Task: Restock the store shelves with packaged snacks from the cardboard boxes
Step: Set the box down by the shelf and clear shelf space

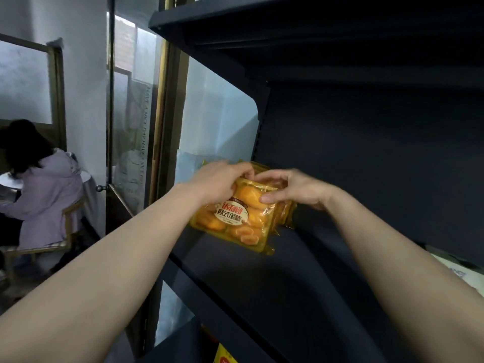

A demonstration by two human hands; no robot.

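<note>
Snack pack, yellow and clear with orange cakes showing through, sits at the left end of the dark shelf, leaning against more packs of the same kind stacked just behind it. I see both hands on its top edge. My left hand comes in from the near left, its grip curled over the upper left corner of the pack, fingertips hooked on the far side and the back of the hand facing me. My right hand reaches in from the near right, its grip pinching the upper right part of the wrapper: thumb pressed flat on the front face, fingers bent over the top. Both forearms are bare and stretched forward, converging on the pack. To the far left, beyond a glass door, a person in a lilac jacket sits on a chair at a small round white table.
</note>
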